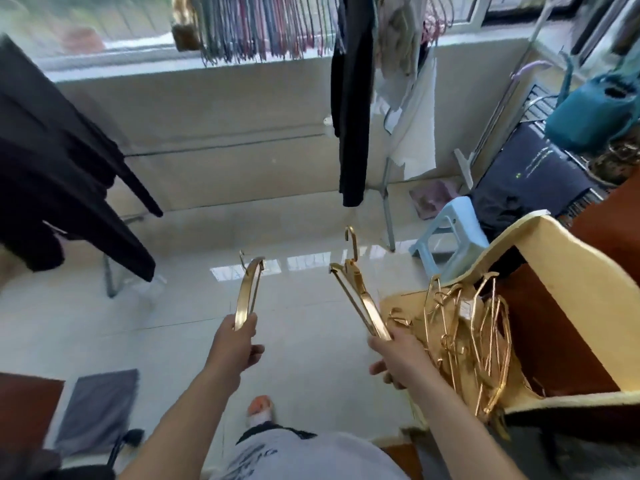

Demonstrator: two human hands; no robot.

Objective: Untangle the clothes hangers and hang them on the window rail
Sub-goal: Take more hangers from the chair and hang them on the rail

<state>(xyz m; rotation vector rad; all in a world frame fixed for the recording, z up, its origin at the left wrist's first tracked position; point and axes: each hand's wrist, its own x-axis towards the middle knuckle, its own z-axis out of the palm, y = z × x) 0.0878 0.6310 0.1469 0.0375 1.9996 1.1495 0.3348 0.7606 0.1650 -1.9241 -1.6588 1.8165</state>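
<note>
My left hand (237, 344) grips one end of a gold hanger (247, 289) that points away from me, its hook at the far end. My right hand (398, 355) holds the end of another gold hanger (360, 296), hook up and apart from the first. A tangled pile of gold hangers (464, 334) lies on a yellow cloth just right of my right hand. Up at the window, a row of several coloured hangers (263, 32) hangs from the rail, which is out of view.
Black garments (62, 161) hang at the left, and a dark garment (351, 98) hangs at centre right. A pale blue stool (450, 237), a teal bag (595, 112) and a dark box (530, 178) crowd the right. Glossy tiled floor (194, 306) lies ahead.
</note>
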